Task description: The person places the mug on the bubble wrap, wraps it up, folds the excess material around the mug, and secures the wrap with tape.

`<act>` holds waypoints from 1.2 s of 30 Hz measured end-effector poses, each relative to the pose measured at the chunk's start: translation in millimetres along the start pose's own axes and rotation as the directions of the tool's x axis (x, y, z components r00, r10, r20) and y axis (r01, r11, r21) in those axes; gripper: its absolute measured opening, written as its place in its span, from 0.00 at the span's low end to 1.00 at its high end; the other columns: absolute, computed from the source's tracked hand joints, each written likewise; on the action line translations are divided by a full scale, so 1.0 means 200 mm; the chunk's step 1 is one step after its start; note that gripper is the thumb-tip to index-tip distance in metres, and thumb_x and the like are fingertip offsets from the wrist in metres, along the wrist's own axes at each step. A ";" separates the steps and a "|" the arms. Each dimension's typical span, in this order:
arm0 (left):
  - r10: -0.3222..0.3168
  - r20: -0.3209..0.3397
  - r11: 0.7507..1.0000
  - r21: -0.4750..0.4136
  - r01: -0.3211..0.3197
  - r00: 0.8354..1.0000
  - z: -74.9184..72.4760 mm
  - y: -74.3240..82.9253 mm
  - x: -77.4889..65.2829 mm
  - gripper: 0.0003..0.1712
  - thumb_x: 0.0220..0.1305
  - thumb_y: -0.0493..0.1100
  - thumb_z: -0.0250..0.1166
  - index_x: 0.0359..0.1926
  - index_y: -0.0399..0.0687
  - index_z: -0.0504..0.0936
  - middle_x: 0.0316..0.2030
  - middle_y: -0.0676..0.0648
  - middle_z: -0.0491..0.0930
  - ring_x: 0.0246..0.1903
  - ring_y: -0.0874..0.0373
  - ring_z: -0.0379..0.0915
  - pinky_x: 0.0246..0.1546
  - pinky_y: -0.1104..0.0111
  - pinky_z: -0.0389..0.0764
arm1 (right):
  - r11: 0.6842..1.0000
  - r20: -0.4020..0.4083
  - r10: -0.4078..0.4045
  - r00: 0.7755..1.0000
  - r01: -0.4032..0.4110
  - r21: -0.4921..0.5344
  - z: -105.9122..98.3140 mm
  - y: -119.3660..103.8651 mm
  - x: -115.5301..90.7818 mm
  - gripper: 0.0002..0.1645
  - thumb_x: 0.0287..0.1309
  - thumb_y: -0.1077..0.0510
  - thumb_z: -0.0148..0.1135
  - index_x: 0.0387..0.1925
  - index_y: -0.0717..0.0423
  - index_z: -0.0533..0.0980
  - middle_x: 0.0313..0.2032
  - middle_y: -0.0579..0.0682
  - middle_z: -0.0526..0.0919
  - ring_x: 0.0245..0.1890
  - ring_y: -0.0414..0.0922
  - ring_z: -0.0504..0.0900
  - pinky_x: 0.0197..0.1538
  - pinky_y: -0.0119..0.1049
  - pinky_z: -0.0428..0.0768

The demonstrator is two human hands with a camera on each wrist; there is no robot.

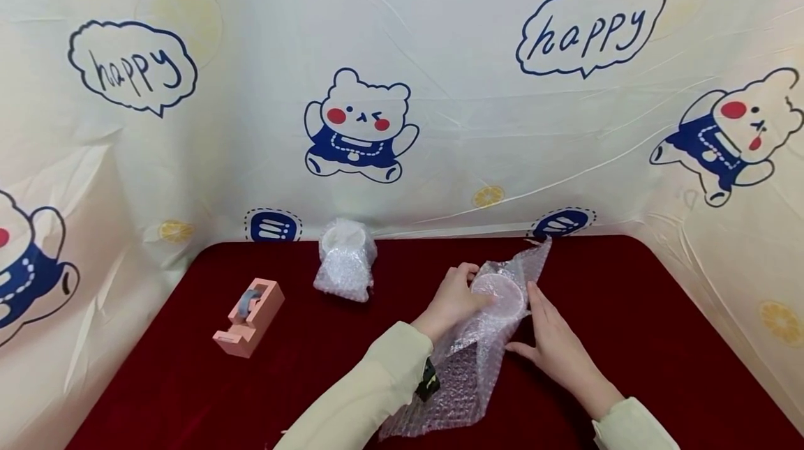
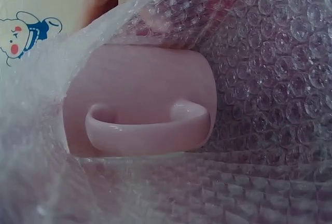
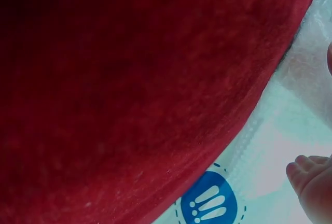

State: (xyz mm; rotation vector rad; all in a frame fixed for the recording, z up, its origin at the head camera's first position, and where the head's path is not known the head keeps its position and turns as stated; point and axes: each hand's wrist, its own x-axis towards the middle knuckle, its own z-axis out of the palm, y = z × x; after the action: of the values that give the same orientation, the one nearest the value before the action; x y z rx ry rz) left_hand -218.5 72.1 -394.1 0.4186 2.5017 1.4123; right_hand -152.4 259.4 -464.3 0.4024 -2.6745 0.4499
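A pale pink mug [image 1: 505, 295] sits on a sheet of bubble wrap [image 1: 455, 384], partly covered by it. In the left wrist view, its looped handle [image 2: 150, 138] faces the camera, with wrap around its sides. My left hand [image 1: 453, 300] holds the mug from its left side, fingers at the far side and thumb over the wrap near the rim. On the opposite side, my right hand [image 1: 555, 342] rests along the wrap's edge, fingers extended and thumb spread apart. A corner of the wrap sticks up beyond the mug.
On the left of the dark red tablecloth [image 1: 314, 366] stands a pink tape dispenser [image 1: 257, 317] with a roll of tape [image 1: 248, 302]. A bubble-wrapped bundle [image 1: 345, 261] lies near the back edge. Printed cloth [image 1: 452, 129] hangs behind and at both sides.
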 end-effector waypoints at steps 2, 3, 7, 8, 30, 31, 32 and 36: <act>-0.043 0.016 0.999 -0.011 0.043 0.999 0.01 0.00 0.00 0.40 0.54 0.44 0.70 0.65 0.36 0.66 0.61 0.33 0.67 0.59 0.42 0.68 0.58 0.55 0.73 | 1.000 0.009 0.004 1.000 -0.004 0.019 0.00 0.00 0.00 0.66 0.35 0.54 0.80 0.68 0.74 0.49 0.66 0.72 0.62 0.64 0.65 0.67 0.60 0.58 0.68; -0.061 0.032 0.998 -0.032 0.062 0.998 0.01 0.00 0.01 0.41 0.54 0.44 0.70 0.66 0.36 0.64 0.63 0.33 0.66 0.61 0.41 0.66 0.60 0.53 0.72 | 1.000 0.016 0.004 1.000 -0.004 0.028 0.00 -0.01 0.01 0.66 0.35 0.54 0.79 0.69 0.74 0.49 0.66 0.72 0.61 0.64 0.64 0.67 0.60 0.57 0.68; -0.125 0.125 0.974 -0.175 0.146 0.984 0.01 -0.02 0.03 0.43 0.55 0.43 0.70 0.68 0.32 0.61 0.65 0.34 0.66 0.63 0.42 0.65 0.62 0.53 0.70 | 0.998 0.026 -0.003 1.000 0.001 0.056 0.01 -0.01 0.01 0.65 0.37 0.56 0.79 0.68 0.75 0.48 0.66 0.72 0.61 0.63 0.64 0.68 0.61 0.55 0.69; -0.134 0.147 0.965 -0.206 0.163 0.980 0.01 -0.03 0.03 0.43 0.56 0.42 0.70 0.68 0.32 0.60 0.64 0.34 0.67 0.62 0.44 0.67 0.62 0.54 0.70 | 0.998 0.024 -0.010 1.000 0.009 0.054 0.01 -0.01 0.01 0.64 0.38 0.56 0.79 0.68 0.75 0.48 0.66 0.73 0.61 0.63 0.64 0.68 0.61 0.55 0.70; -0.188 0.244 0.961 -0.154 0.229 0.952 0.01 -0.02 0.09 0.22 0.47 0.29 0.63 0.48 0.35 0.75 0.38 0.45 0.77 0.33 0.55 0.71 0.35 0.67 0.75 | 0.992 -0.031 -0.046 0.998 0.050 0.115 0.02 -0.02 0.01 0.62 0.35 0.61 0.79 0.67 0.75 0.51 0.64 0.74 0.63 0.61 0.66 0.69 0.62 0.08 0.34; -0.179 0.230 0.966 -0.144 0.216 0.957 0.01 -0.02 0.09 0.21 0.47 0.29 0.61 0.47 0.35 0.75 0.37 0.44 0.77 0.32 0.55 0.69 0.34 0.67 0.74 | 0.992 -0.033 -0.048 0.998 0.051 0.118 0.02 -0.03 0.01 0.62 0.35 0.61 0.79 0.67 0.75 0.51 0.64 0.74 0.63 0.61 0.66 0.69 0.62 0.08 0.34; -0.174 0.210 0.971 -0.124 0.203 0.962 0.02 -0.02 0.09 0.22 0.48 0.29 0.61 0.48 0.34 0.74 0.38 0.43 0.77 0.33 0.55 0.68 0.34 0.67 0.73 | 0.991 -0.033 -0.048 0.998 0.052 0.120 0.02 -0.03 0.02 0.62 0.35 0.61 0.79 0.67 0.75 0.51 0.64 0.74 0.63 0.61 0.66 0.69 0.62 0.08 0.34; -0.152 0.112 0.988 0.007 0.152 0.982 0.05 -0.01 0.08 0.26 0.52 0.30 0.57 0.55 0.31 0.71 0.48 0.38 0.78 0.40 0.53 0.71 0.45 0.62 0.77 | 0.990 -0.035 -0.058 0.998 0.062 0.126 0.02 -0.03 0.02 0.62 0.35 0.62 0.79 0.67 0.75 0.51 0.63 0.74 0.64 0.60 0.66 0.69 0.62 0.08 0.35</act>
State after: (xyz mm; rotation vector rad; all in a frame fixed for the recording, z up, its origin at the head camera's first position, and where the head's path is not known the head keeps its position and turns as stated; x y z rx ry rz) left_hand -231.4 84.3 -401.6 0.2917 2.3872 1.2954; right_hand -155.1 252.9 -464.5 0.5076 -2.6036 0.6044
